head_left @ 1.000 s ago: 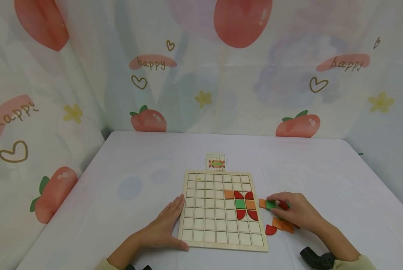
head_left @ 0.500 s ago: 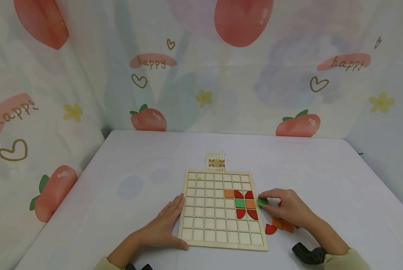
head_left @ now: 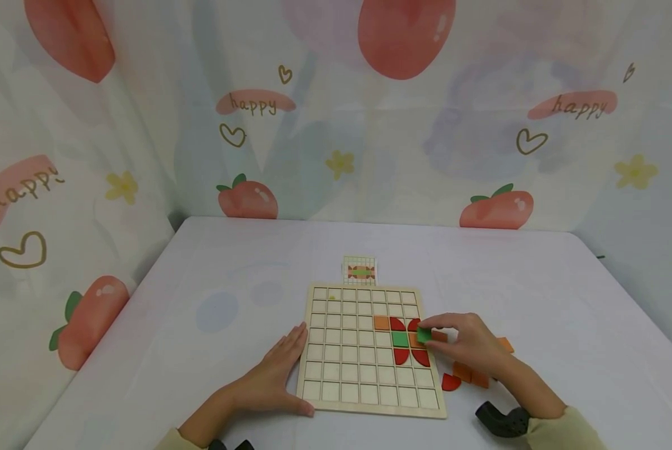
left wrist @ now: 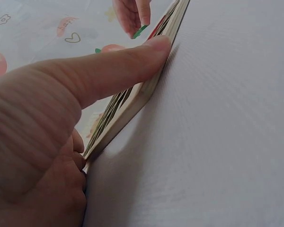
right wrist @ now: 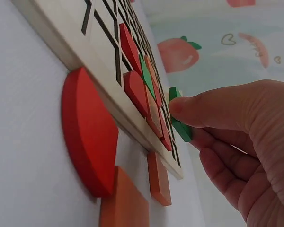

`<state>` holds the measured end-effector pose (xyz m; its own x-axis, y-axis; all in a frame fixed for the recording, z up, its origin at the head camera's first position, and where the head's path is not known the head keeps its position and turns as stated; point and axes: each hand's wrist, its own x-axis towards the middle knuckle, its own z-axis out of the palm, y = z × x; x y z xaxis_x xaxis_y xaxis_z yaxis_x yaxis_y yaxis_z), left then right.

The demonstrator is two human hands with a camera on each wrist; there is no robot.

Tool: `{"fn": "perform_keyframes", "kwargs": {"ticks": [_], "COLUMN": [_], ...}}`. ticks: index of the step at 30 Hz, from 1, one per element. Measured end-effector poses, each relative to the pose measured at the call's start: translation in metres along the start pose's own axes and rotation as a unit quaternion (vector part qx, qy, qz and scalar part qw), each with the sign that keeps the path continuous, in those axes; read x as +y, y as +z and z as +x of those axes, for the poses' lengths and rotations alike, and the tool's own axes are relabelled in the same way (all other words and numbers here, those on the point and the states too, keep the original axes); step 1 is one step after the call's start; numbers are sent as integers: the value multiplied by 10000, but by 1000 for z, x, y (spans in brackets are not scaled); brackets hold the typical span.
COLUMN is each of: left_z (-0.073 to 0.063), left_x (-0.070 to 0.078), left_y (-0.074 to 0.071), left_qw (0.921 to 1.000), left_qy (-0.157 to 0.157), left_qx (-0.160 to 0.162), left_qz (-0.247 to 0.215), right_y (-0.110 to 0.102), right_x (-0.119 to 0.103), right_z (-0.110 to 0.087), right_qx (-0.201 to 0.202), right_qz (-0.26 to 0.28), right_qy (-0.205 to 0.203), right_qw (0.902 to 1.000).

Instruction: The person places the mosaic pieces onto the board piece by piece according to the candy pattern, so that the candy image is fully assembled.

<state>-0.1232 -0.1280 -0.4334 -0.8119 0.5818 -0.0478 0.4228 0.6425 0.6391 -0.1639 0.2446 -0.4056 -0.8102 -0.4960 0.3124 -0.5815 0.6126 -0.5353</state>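
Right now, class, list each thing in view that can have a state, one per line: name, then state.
Wooden grid board: flat on the table, partly filled.
Green square tile: pinched, held over the board's right edge.
Right hand: pinching the green square tile.
Left hand: fingers straight, pressed against the board's left edge.
Loose red quarter-round piece: lying on the table beside the board.
Pattern card: flat, beyond the board.

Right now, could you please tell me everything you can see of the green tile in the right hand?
The green tile is a small, flat square, plain green and apparently painted wood. The right hand pinches it between thumb and fingertips, tilted, over the right edge of the wooden grid board, beside the red and orange pieces already set there. It seems lifted clear of the board rather than seated in a cell.
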Motion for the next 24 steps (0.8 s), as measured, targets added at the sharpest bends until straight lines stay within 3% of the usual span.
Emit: {"fn": "perform_keyframes", "kwargs": {"ticks": [11,24], "left_z": [0,1], "left_x": [-1,-2], "left_y": [0,1], "left_qw": [10000,10000], "left_qy": [14,38], "left_qx": [-10,12], "left_qz": [8,6], "right_y": [6,15], "right_x": [-5,-8], "right_z": [8,16], "right_qx": [105,-48], "right_qz": [388,622], "right_qy": [253,123], "right_qw": [9989,9980]}}
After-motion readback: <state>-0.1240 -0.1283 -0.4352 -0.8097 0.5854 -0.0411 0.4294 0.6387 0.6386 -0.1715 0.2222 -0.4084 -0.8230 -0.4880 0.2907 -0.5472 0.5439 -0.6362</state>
